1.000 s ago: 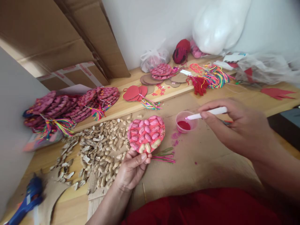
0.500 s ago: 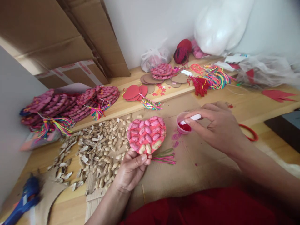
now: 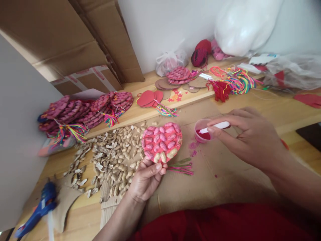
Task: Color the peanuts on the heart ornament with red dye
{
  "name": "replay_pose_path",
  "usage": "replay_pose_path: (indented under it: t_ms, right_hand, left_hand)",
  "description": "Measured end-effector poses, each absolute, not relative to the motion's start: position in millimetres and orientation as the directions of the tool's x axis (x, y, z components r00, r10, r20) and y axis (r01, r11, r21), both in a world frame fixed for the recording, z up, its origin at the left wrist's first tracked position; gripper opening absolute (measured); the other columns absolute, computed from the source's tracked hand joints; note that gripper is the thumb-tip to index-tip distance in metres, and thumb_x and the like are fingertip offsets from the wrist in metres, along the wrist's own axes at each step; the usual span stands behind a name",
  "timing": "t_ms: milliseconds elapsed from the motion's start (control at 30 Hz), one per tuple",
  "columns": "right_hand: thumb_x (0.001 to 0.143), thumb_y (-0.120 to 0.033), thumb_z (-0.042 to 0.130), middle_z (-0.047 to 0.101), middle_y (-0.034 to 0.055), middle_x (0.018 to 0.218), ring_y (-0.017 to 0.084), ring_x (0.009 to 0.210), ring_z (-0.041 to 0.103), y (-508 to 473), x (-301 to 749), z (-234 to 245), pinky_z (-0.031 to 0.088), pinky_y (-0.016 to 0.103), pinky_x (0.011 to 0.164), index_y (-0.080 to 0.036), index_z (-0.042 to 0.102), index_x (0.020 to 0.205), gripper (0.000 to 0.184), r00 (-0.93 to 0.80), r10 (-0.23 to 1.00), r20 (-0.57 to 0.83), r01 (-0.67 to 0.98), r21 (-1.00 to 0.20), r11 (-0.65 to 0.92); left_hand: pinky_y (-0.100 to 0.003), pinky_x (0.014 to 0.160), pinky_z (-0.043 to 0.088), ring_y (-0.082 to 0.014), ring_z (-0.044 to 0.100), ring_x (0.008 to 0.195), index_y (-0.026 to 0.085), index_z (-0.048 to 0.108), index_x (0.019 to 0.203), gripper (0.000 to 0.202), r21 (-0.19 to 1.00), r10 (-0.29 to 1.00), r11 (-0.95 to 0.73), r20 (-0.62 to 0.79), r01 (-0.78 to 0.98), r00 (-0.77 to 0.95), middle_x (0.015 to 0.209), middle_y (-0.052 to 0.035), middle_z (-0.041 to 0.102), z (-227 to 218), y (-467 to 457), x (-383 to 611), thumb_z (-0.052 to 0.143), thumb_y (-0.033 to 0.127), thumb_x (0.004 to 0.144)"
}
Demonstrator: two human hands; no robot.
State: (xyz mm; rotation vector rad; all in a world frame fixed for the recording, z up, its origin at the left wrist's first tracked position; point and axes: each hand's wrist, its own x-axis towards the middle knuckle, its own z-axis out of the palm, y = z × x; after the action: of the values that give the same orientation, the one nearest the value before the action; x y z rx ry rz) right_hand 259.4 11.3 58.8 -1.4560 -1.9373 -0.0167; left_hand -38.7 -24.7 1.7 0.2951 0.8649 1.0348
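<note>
Pinched by its lower edge in my left hand (image 3: 148, 179) is a heart-shaped red plaque (image 3: 163, 142) covered with rows of peanut shells. Most of its shells are pink; several along the bottom are bare tan. A pink and green tassel (image 3: 181, 166) hangs off its right side. My right hand (image 3: 247, 135) grips a white marker-like stick (image 3: 216, 127) between thumb and fingers. The stick's thin tip reaches inside a small clear plastic cup (image 3: 195, 133) of dark pink liquid, which stands on stained cardboard (image 3: 193, 187).
Loose peanut shells (image 3: 119, 154) spread left of the plaque. A blue glue gun (image 3: 41, 211) lies at lower left. Stacked peanut-covered plaques (image 3: 67, 110), red cut-outs (image 3: 147, 98), colourful tassels (image 3: 242, 80) and yarn balls (image 3: 201, 53) line the back board.
My right hand has drawn back slightly, showing more of the white stick, whose tip stays in the cup. The whole view has shifted; my left hand still holds the plaque.
</note>
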Motion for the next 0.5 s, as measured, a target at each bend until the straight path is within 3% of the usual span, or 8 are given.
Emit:
replay_pose_path:
  t_ms: [100, 233, 367, 500]
  right_hand:
    - [0.093, -0.043, 0.064, 0.077, 0.0031, 0.093, 0.023, 0.087, 0.066, -2, 253, 71, 0.047, 0.041, 0.079, -0.029, 0.075, 0.098, 0.018, -0.077, 0.819, 0.569, 0.837, -0.41, 0.364]
    - [0.092, -0.031, 0.067, 0.077, -0.0013, 0.099, 0.02, 0.091, 0.068, -23, 234, 83, 0.051, 0.039, 0.082, -0.033, 0.072, 0.104, 0.013, 0.087, 0.79, 0.607, 0.72, -0.586, 0.372]
    - [0.09, -0.02, 0.068, 0.075, -0.0001, 0.106, 0.021, 0.099, 0.07, -32, 222, 79, 0.056, 0.04, 0.087, -0.033, 0.071, 0.11, 0.024, 0.015, 0.8, 0.599, 0.542, -0.678, 0.497]
    - [0.088, -0.017, 0.068, 0.074, 0.0012, 0.108, 0.022, 0.104, 0.069, -29, 222, 71, 0.056, 0.041, 0.092, -0.031, 0.071, 0.109, 0.025, -0.027, 0.821, 0.571, 0.481, -0.712, 0.511]
  left_hand:
    - [-0.011, 0.058, 0.06, -0.0105, 0.075, 0.063, 0.013, 0.074, 0.081, 0.037, 0.581, 0.846, 0.506, -0.477, -0.638, 0.238, 0.07, 0.0002, 0.077, 1, -25, -39, 0.098, 0.009, 0.054]
    - [-0.009, 0.06, 0.06, -0.0088, 0.074, 0.065, 0.013, 0.071, 0.08, 0.034, 0.574, 0.851, 0.504, -0.46, -0.646, 0.254, 0.072, 0.0015, 0.075, 3, -26, -39, 0.097, 0.008, 0.058]
    - [-0.009, 0.059, 0.06, -0.0088, 0.074, 0.064, 0.013, 0.069, 0.077, 0.034, 0.544, 0.842, 0.517, -0.461, -0.661, 0.279, 0.069, 0.0021, 0.074, 4, -26, -39, 0.097, 0.008, 0.057]
    - [-0.01, 0.058, 0.06, -0.0098, 0.074, 0.064, 0.013, 0.07, 0.078, 0.034, 0.528, 0.84, 0.517, -0.465, -0.674, 0.28, 0.069, 0.0015, 0.075, 3, -27, -40, 0.096, 0.006, 0.057]
